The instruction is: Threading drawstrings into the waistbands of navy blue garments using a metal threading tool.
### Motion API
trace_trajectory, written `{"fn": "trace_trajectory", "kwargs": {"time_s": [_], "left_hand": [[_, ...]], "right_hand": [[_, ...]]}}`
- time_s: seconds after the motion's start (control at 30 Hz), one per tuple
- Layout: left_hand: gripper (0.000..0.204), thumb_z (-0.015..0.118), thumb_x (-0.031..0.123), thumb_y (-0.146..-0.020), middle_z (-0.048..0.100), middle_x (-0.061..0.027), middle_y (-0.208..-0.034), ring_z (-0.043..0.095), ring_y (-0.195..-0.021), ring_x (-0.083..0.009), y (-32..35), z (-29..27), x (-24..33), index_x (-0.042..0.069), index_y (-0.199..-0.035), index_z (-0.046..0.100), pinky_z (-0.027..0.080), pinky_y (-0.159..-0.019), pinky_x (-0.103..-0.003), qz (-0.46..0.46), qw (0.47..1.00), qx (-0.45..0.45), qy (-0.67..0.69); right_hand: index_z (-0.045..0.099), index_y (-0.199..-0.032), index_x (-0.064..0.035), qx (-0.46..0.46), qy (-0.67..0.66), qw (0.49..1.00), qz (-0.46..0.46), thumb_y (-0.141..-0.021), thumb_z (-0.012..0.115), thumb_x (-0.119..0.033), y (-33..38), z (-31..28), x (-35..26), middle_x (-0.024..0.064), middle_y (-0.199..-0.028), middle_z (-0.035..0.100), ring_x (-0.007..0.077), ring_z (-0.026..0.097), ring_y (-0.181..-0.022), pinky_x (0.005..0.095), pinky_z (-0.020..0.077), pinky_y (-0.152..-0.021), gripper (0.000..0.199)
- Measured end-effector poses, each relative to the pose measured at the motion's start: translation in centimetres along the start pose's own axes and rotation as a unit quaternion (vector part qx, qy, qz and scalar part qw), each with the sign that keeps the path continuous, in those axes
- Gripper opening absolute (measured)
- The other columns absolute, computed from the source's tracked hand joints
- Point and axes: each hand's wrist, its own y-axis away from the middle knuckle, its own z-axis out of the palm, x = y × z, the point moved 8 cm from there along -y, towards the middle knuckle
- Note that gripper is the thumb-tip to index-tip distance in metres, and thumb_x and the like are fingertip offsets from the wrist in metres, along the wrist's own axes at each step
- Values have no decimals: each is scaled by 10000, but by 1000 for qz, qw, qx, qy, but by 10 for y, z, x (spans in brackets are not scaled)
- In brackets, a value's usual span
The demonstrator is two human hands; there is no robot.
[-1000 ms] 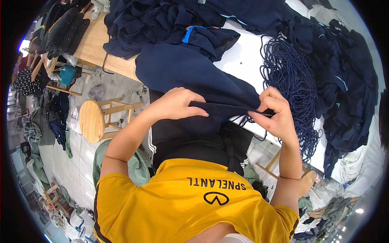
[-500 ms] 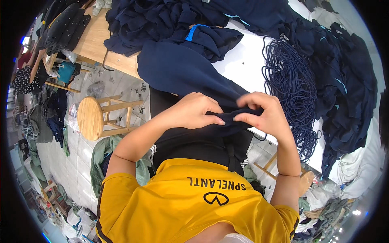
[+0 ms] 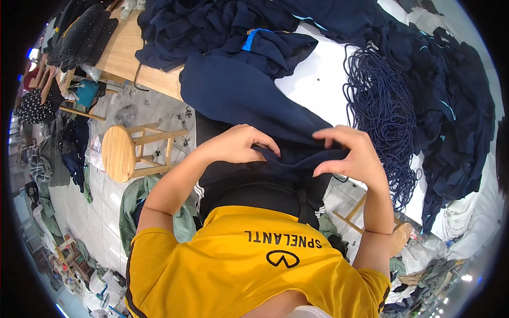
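A long navy garment piece (image 3: 244,98) runs from the table toward my lap, its near hem (image 3: 302,161) stretched between my hands. My left hand (image 3: 241,144) grips the hem's left end, the fingers curled over it and the thumb mostly covered by cloth. At the other end, my right hand (image 3: 360,156) has its thumb and fingers spread apart, with the hem's edge lying in the gap between them. The cloth sags a little in the middle, above my black trousers.
Heaped navy garments (image 3: 185,26) cover the far table, one with a bright blue strip (image 3: 255,40). Right of me lie a tangle of navy cords (image 3: 379,116) and more navy clothes (image 3: 456,122). A wooden stool (image 3: 117,153) stands on the left; another person (image 3: 40,100) is farther left.
My hands have moved apart, the left one leftward and the right one slightly rightward. My right thumb and fingers have spread, and the hem between the hands is now longer and more opened out.
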Motion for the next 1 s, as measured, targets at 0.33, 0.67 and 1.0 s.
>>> {"fn": "trace_trajectory", "kwargs": {"time_s": [0.33, 0.67, 1.0], "left_hand": [[353, 731, 295, -795, 663, -114, -795, 628, -728, -258, 4, -27, 19, 9, -990, 661, 458, -825, -325, 92, 981, 144, -96], [373, 693, 386, -798, 604, -171, -615, 614, -654, -372, -17, -2, 64, 30, -706, 633, 479, -606, -436, 42, 975, 106, -190], [186, 679, 254, -826, 629, -107, -625, 619, -560, -279, 15, -41, 97, 74, -870, 675, 450, -480, -347, 186, 903, 280, -268]], "right_hand": [[426, -613, -4, 139, -4, 989, -55, -679, 625, 80, 8, -15, 9, 102, -811, 595, 171, 536, -606, 246, 419, -564, 226], [502, -685, 10, 175, -27, 984, -31, -653, 562, 73, 0, 6, -1, 113, -845, 656, 193, 592, -618, 270, 469, -583, 93], [600, -1080, 26, 30, -199, 979, 42, -1020, 242, -463, -4, -15, 23, 96, -816, 636, 150, 572, -826, 294, 428, -828, 608]]}}
